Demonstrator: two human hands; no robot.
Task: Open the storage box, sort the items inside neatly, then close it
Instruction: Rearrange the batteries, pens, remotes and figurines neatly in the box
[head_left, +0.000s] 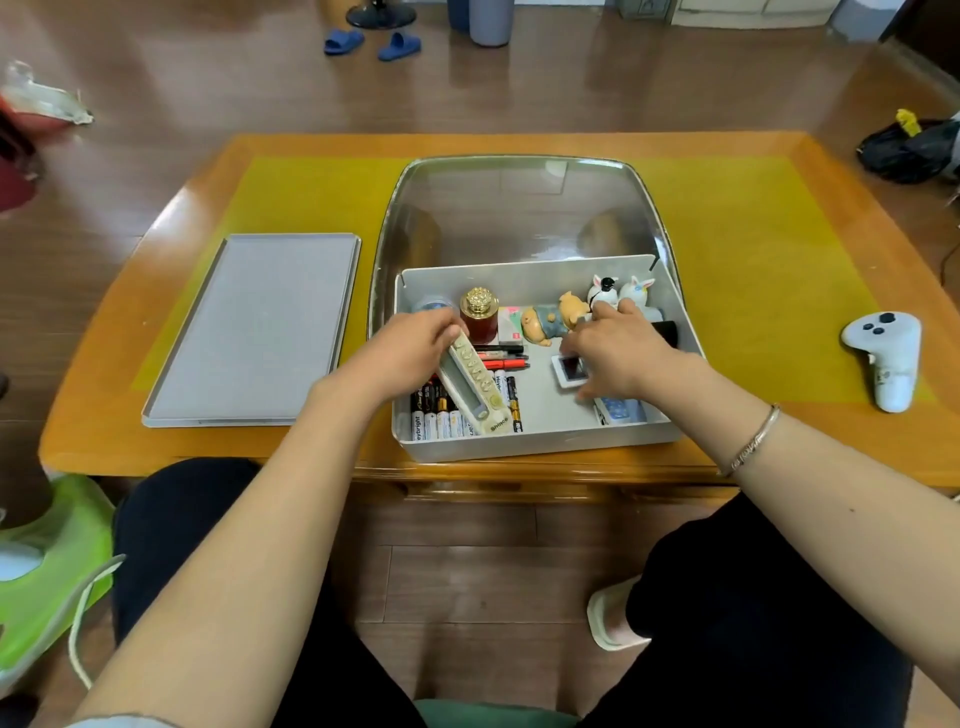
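- My box (545, 441) is white and sits at the near edge of the table (779, 171), right in front of me. Its see-through lid (519, 208) stands up open behind it.
- My left hand (410, 348) is curled round a long cream remote (475, 389) and holds it tilted over the batteries (436, 415).
- My right hand (618, 353) reaches into the right side of the box with its fingers spread out and loose. It touches a small white gadget with a dark screen (571, 371). I cannot tell if it holds anything.
- In the box I count one red bottle with a gold cap (479, 319), one pig toy (545, 322), two bunny toys (621, 291), and a few pens (501, 356) lying flat. The batteries lie in a row; some are hidden, so I cannot count them all.
- A blue packet (621, 410) lies in the near right corner.
- The table is shiny orange wood with a yellow mat (311, 208). One grey tray (260, 332) lies left of the box. One white game controller (885, 358) lies far right.
- The floor (208, 78) is brown wood. Two blue slippers (371, 44) lie on it far off.
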